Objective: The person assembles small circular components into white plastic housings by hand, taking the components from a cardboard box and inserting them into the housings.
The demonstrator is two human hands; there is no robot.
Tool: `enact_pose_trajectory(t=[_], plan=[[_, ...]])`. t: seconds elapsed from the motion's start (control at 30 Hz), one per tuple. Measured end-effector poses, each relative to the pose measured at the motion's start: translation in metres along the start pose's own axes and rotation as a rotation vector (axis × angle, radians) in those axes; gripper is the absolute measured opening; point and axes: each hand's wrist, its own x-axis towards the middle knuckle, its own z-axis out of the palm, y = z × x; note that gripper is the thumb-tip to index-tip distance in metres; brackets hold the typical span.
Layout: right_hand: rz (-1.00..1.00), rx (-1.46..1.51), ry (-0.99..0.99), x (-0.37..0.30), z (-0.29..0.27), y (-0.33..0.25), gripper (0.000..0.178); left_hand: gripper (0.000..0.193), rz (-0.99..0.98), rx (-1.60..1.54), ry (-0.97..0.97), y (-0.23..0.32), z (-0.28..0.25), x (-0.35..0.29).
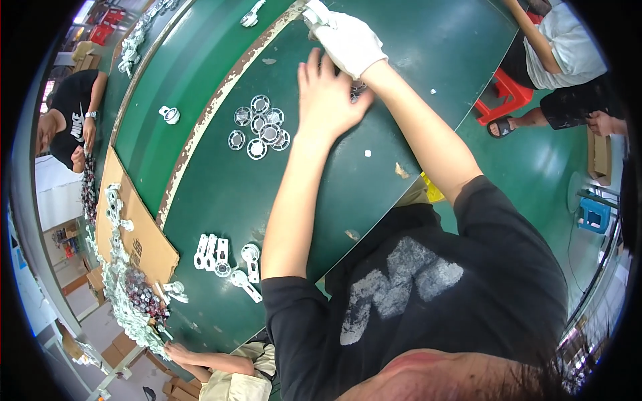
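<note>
My left hand (328, 100) is bare and stretched forward over the green table (348, 194), fingers extended and thumb apart. Beside its thumb, a round disc part (358, 89) shows partly between the two hands. My right hand (348, 43), in a white glove, is just beyond the left one, its fingers curled at the table's far side. Something pale grey shows at those fingertips, too unclear to name. Left of my left hand lies a cluster of several round transparent discs with dark rings (269, 134). Several white handle-shaped parts (222, 257) lie near my left forearm.
A green conveyor belt (160, 73) with a chipped edge runs along the left, carrying a few white parts. Cardboard (137, 227) and a heap of pale parts (130, 301) lie at the lower left. Other people work around; a red stool (505, 97) stands at the right.
</note>
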Motion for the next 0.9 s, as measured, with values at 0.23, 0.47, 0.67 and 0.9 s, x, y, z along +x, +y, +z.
enact_pose_trajectory(t=[0.23,0.47,0.67,0.9], plan=[[-0.028,-0.056,-0.029,-0.009,-0.001,-0.007,0.037,0.039,-0.017,-0.137,-0.015,-0.002,-0.006,-0.045],[-0.331,-0.158,0.077,-0.010,0.029,0.009,0.031,0.047,-0.189,-0.052,0.076,-0.012,-0.040,-0.087],[-0.200,-0.245,-0.181,-0.015,0.011,-0.024,0.038,0.041,-0.196,0.002,0.077,-0.020,-0.045,-0.093],[-0.099,-0.090,-0.297,-0.041,0.000,-0.056,0.035,0.050,-0.276,-0.200,0.343,-0.015,-0.098,-0.107]])
